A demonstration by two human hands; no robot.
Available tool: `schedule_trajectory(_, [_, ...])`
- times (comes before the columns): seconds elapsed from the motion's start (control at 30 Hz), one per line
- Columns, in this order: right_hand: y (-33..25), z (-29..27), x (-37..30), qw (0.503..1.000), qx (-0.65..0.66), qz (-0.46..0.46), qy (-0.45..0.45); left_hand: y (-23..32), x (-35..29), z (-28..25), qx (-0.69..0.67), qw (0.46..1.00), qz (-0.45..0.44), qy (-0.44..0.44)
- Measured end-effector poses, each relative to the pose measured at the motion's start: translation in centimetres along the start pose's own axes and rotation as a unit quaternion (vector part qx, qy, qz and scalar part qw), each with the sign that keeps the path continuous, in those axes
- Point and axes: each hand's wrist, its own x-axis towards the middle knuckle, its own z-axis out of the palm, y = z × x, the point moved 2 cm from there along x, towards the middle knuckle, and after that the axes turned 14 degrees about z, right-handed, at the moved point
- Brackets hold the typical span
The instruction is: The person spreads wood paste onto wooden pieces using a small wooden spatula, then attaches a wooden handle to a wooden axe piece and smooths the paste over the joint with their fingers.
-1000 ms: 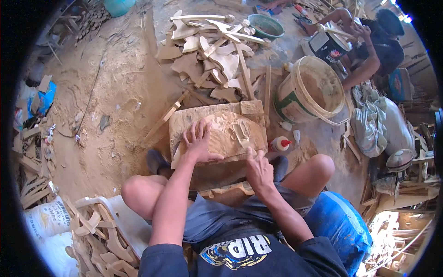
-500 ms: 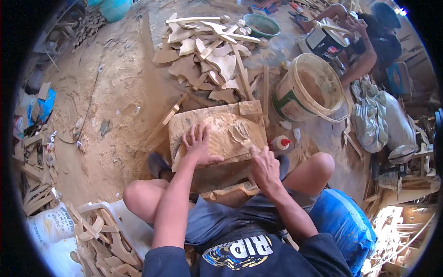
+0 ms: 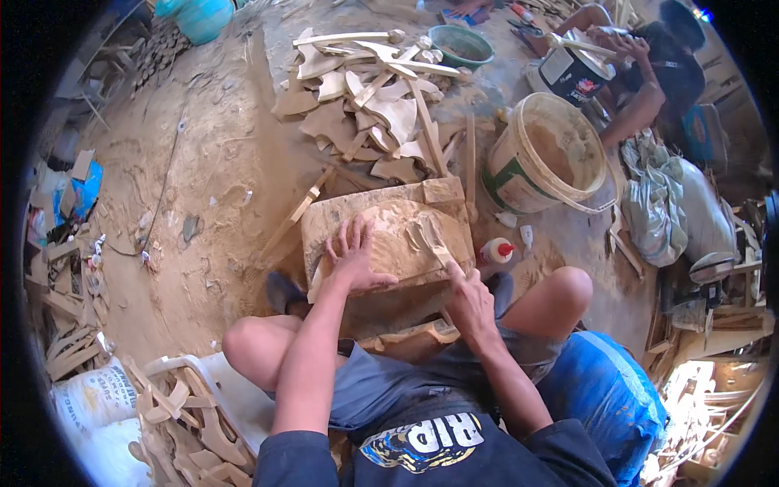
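Note:
In front of my crossed legs lies a thick wooden block (image 3: 324, 213), with a pale brown, dust-coated wooden piece (image 3: 398, 264) on top. My left hand (image 3: 354, 261) rests on the left part of that piece, palm down and fingers spread. My right hand (image 3: 471, 302) is closed round the handle of a scraper (image 3: 440, 253), whose blade reaches into a wet-looking beige paste (image 3: 415, 235) at the right of the piece. Just right of the block stands a white glue bottle (image 3: 496, 251) with a red cap.
Beyond the block is a heap of cut wooden pieces (image 3: 389, 109). A large white bucket (image 3: 519, 162) stands to its right, near a co-worker (image 3: 673, 73) and a black pail (image 3: 572, 75). A green basin (image 3: 479, 40) is farther back. A blue sack (image 3: 596, 398) sits by my right thigh.
The scraper and my right hand have shifted slightly, with the scraper's blade now more upright. My left hand stays on the piece. The whole view has moved a little.

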Motion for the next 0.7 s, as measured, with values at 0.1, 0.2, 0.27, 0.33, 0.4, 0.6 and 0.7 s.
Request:
schedule_trajectory(0.1, [1.5,0.1,0.2,0.995,0.100,0.021,0.009,0.2,-0.3,0.3,0.000,1.000,0.001,-0.010])
schedule_trajectory(0.2, [3.2,1.3,1.0,0.968,0.247,0.000,0.045,-0.1,0.1,0.2,0.005,1.000,0.006,-0.002])
schedule_trajectory(0.27, [3.7,1.6,1.0,0.929,0.362,0.064,-0.052,-0.1,0.0,0.5,0.004,1.000,0.010,-0.001])
schedule_trajectory(0.33, [3.9,2.1,0.8,0.863,0.467,0.127,-0.146,-0.2,0.1,0.6,0.011,1.000,0.003,-0.004])
schedule_trajectory(0.4, [3.9,3.1,0.0,0.757,0.579,0.198,-0.228,-0.3,0.1,0.6,0.007,1.000,0.005,-0.004])
schedule_trajectory(0.6, [2.8,5.2,1.0,0.724,0.621,0.217,-0.207,-0.2,0.5,0.8,0.002,1.000,0.011,0.002])
schedule_trajectory(0.7, [2.0,5.6,4.0,0.798,0.552,0.185,-0.158,-0.4,0.4,0.8,0.008,1.000,0.006,-0.001])
